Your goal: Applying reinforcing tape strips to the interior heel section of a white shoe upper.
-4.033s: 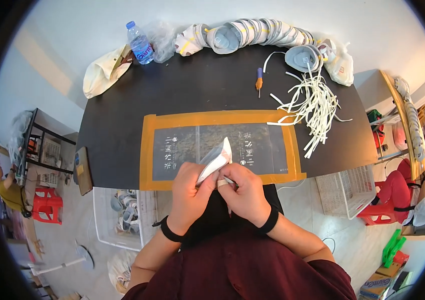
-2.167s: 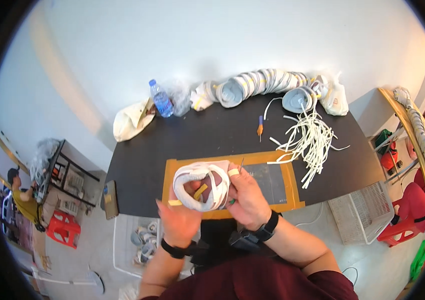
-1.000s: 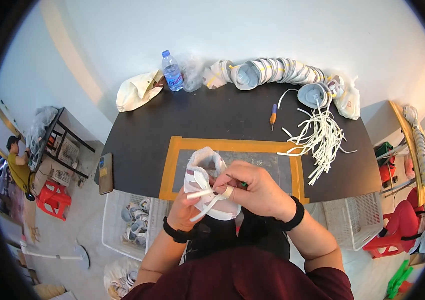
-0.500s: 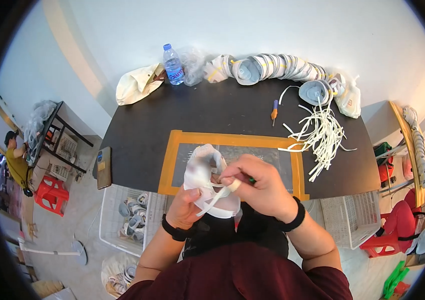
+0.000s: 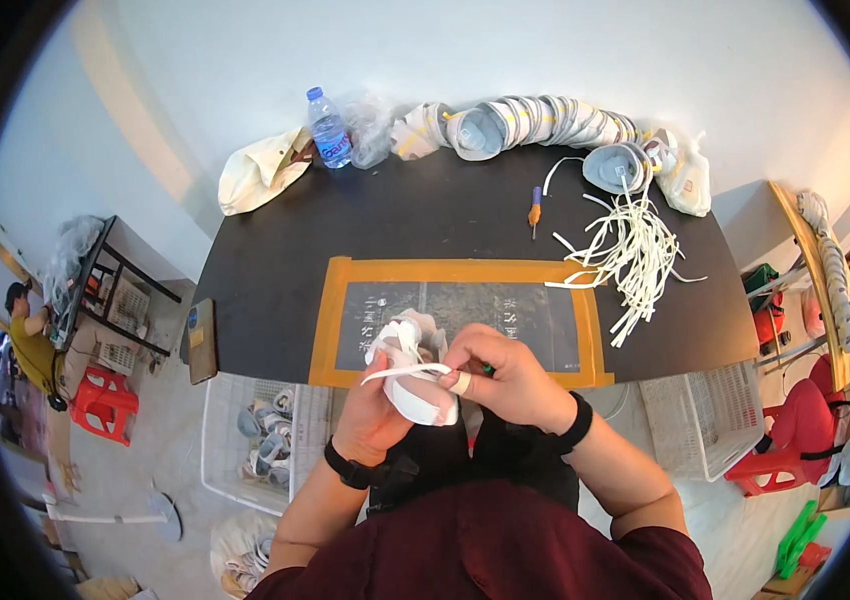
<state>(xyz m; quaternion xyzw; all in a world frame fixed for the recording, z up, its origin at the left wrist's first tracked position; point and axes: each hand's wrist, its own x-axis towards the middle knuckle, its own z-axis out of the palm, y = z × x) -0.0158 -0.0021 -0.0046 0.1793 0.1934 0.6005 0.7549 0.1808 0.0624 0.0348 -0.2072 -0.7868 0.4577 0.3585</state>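
Observation:
My left hand (image 5: 367,412) is closed round the side of a white shoe upper (image 5: 423,402), held above the table's front edge. A flat white strip (image 5: 410,371) lies across the upper, reaching from my left thumb to my right fingertips. My right hand (image 5: 517,384) pinches the strip's right end beside the upper. Cream tape (image 5: 461,382) is wrapped round one right finger. Something small and green (image 5: 488,369) shows between the right fingers; its kind is hidden. Many loose white strips (image 5: 635,250) lie in a heap at the table's right.
An orange-taped clear sheet (image 5: 455,270) lies on the dark table. An orange-and-blue pointed hand tool (image 5: 535,212) rests behind it. Nested uppers (image 5: 545,122), a water bottle (image 5: 329,130) and a cream cap (image 5: 265,175) line the wall. Beneath stand white crates (image 5: 250,480); a phone (image 5: 202,340) sits left.
The upper has tilted and come slightly lower in my hands. The strip, slanting down before, now stretches nearly level across it. My view has shifted a little.

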